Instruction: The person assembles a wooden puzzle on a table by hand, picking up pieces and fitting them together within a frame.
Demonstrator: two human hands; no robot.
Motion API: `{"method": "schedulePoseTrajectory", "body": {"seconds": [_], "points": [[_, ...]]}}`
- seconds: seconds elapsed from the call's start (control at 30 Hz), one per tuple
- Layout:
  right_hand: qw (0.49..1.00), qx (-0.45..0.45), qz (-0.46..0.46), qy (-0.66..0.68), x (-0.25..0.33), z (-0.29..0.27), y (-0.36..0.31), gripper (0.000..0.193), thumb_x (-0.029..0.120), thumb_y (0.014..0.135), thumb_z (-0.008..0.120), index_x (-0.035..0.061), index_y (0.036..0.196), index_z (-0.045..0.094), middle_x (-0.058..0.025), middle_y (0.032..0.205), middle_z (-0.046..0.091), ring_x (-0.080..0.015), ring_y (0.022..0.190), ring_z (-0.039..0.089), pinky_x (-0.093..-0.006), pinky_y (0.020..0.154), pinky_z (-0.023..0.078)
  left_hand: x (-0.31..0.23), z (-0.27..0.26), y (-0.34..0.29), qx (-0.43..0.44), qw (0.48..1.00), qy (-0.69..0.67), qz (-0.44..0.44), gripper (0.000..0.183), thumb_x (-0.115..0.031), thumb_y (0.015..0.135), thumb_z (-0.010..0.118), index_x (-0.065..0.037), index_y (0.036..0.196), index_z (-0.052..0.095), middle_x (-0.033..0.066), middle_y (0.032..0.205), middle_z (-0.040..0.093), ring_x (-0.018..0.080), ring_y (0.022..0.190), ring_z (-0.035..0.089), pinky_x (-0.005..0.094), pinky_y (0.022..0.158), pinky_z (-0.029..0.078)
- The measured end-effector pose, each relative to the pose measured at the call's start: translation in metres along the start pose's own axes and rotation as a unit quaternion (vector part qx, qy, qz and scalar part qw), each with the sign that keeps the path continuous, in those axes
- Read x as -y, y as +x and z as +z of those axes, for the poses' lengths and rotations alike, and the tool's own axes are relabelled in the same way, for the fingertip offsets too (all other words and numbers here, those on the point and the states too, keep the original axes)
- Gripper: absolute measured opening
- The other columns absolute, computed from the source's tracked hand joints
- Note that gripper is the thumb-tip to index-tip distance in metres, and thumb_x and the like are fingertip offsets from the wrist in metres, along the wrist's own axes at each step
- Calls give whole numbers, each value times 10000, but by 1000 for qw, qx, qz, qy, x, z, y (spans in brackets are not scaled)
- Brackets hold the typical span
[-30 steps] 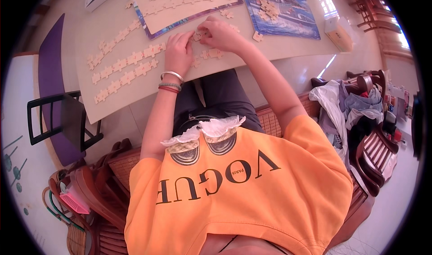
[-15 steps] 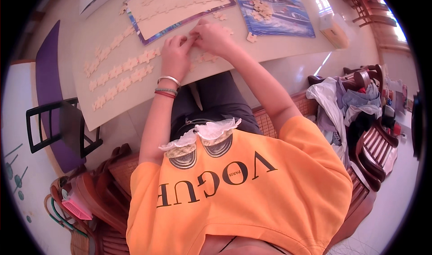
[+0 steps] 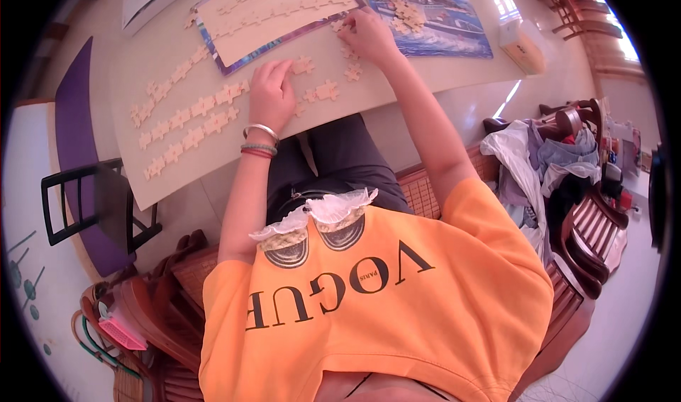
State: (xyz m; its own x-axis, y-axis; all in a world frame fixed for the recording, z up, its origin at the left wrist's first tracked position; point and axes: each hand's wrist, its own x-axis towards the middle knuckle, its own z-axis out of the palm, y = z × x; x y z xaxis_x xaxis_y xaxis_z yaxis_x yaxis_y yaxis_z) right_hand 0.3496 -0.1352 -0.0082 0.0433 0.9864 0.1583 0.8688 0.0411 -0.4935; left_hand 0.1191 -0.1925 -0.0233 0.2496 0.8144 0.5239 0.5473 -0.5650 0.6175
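And there went the action, out near the middle of the worktop (image 3: 230, 147)! The right hand (image 3: 369, 37) was over at the framed board (image 3: 245, 44), just off its near edge by the right corner, fingertips bent down at a loose puzzle piece (image 3: 338, 26). Thumb and forefinger sat close together, but whether they pinched it could not be told. Good handling there, I'd judge, meant taking the piece by its sides, lifting it straight up and leaving its neighbours undisturbed: two more loose pieces (image 3: 352, 71) lay below that hand, toward the worktop's near edge.

Over to the left hand (image 3: 272, 90)! Its fingers lay close together, thumb a little apart, the tips right at the left end of a small piece cluster (image 3: 303, 64); contact was too fine to call. A light, flat steadying touch would have suited it best, with no sideways push to loosen the tabs.

The piece on the right sat at the fingertips, on their left; the cluster lay just right of the left hand's tips. Nearer the worktop's front edge waited a short group (image 3: 323, 92), while long chains (image 3: 191, 111) ran toward the left edge and a pile (image 3: 408, 15) sat on the blue picture board (image 3: 461, 44).
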Motion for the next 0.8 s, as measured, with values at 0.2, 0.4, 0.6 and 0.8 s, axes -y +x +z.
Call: {"method": "schedulePoseTrajectory", "body": {"seconds": [0.2,0.4,0.6,0.8], "points": [[997,27,8,73,8,-12,-3,219,210,782,665,32,907,643,-113,864,672,-306,843,634,-390,757,496,1,-1,0,3,1000,6,14,222,27,778,580,-10,985,653,113,970,614,307,927,562,384,816,474],[962,108,47,245,14,-27,-66,160,153,786,682,39,899,679,-80,772,668,-180,722,617,-318,693,490,-5,-10,1,60,993,1,104,241,-51,727,654,-59,967,674,73,1000,627,276,943,566,393,827,459],[950,116,78,278,13,-21,-95,144,127,790,670,29,895,678,-85,757,664,-167,709,615,-310,680,490,-10,-13,-1,92,989,-20,110,292,-112,718,667,-70,1007,661,71,1043,623,287,1008,554,408,901,424],[956,115,68,260,8,-25,-95,128,58,835,617,-8,937,657,-52,774,664,-109,726,607,-254,686,483,-16,-31,-20,88,992,3,90,417,-118,697,676,-71,1108,632,90,1095,597,297,1044,535,420,932,406]]}}
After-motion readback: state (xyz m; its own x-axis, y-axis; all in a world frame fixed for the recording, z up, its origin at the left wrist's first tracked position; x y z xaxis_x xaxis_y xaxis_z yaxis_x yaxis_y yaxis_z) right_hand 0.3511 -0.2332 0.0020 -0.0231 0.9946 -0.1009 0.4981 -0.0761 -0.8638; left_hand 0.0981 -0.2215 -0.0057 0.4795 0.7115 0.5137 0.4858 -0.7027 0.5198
